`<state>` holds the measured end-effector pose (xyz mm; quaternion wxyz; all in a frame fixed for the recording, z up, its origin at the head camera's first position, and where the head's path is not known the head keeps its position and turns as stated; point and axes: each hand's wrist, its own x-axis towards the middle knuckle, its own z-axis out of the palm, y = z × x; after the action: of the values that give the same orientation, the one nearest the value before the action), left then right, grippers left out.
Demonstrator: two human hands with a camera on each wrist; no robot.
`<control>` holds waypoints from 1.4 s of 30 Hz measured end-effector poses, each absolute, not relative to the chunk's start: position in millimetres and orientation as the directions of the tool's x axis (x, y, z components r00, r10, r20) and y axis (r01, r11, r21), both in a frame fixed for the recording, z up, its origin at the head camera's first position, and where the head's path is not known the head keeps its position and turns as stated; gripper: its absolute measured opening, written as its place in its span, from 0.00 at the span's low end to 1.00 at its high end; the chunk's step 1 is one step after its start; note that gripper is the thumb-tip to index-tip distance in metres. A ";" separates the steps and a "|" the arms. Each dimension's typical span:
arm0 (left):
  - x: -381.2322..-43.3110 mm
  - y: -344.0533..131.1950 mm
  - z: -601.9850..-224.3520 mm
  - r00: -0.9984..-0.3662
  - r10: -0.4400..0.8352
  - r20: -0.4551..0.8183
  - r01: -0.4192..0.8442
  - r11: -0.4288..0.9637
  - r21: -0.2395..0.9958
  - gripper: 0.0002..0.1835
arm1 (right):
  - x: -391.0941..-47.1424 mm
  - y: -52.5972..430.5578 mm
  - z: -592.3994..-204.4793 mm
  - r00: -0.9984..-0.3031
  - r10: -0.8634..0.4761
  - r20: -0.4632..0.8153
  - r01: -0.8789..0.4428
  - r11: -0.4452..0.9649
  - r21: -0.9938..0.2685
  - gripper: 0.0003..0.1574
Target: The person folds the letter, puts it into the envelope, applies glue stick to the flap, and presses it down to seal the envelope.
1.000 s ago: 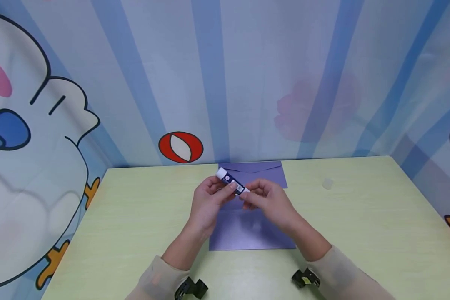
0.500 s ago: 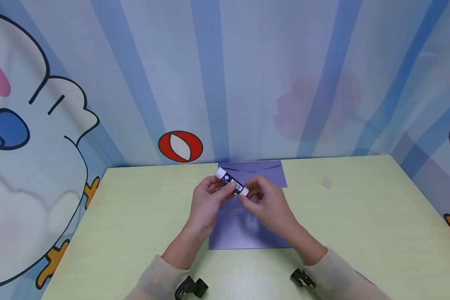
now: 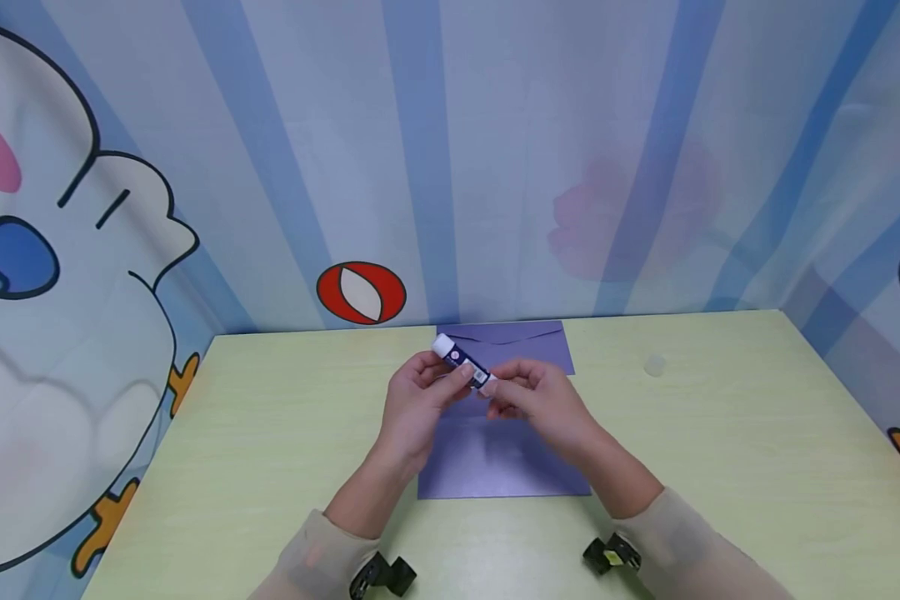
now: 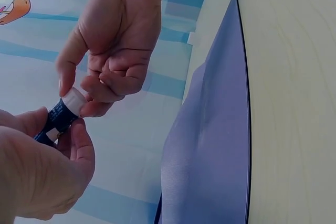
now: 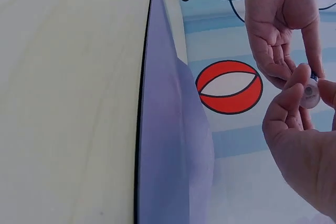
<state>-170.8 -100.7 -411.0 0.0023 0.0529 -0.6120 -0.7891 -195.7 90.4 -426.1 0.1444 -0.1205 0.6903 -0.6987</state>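
Observation:
A glue stick (image 3: 461, 360), dark blue with white ends, is tilted in the air over the purple envelope (image 3: 495, 471). My left hand (image 3: 416, 404) grips its barrel between thumb and fingers. With thumb and index finger, my right hand (image 3: 547, 408) pinches the white end (image 4: 74, 100) nearer to it. The right wrist view shows that end's round white face (image 5: 311, 94) between those fingertips. Below both hands the envelope lies on the table, a pointed flap line (image 3: 502, 342) along its far part; the hands cover some of its middle.
A small translucent round piece (image 3: 655, 366) lies on the pale wooden table (image 3: 757, 467) at the right. Behind the table rises a blue striped backdrop (image 3: 495, 167) printed with cartoon figures. Each sleeve carries a black wrist camera (image 3: 382, 577).
Half a second ago the right fingers were loosened and spread at the white end; now they have closed on it again, the wrist turned slightly. The left hand and glue stick barely move.

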 end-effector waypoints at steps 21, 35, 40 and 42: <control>-170.7 -101.5 -409.3 -0.993 -0.088 -0.085 -0.060 -0.254 0.965 0.19 | -188.1 87.0 -423.9 -0.935 -0.275 0.224 -0.268 0.137 -0.954 0.13; -168.7 -101.6 -406.7 -0.995 -0.071 -0.072 -0.052 -0.255 0.966 0.20 | -191.7 88.5 -423.2 -0.943 -0.332 0.035 -0.032 -0.015 -0.999 0.21; -169.4 -101.6 -407.8 -0.994 -0.084 -0.069 -0.045 -0.257 0.965 0.19 | -186.2 84.4 -425.0 -0.898 -0.285 0.336 -0.400 0.207 -0.893 0.23; -169.6 -101.4 -408.2 -0.994 -0.083 -0.069 -0.045 -0.263 0.964 0.19 | -185.2 83.1 -426.6 -0.866 -0.281 0.413 -0.481 0.251 -0.840 0.21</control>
<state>-169.6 -101.4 -408.2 0.0119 0.0525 -0.6069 -0.7930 -185.2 83.1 -426.6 -0.0893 -0.2425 0.7858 -0.5618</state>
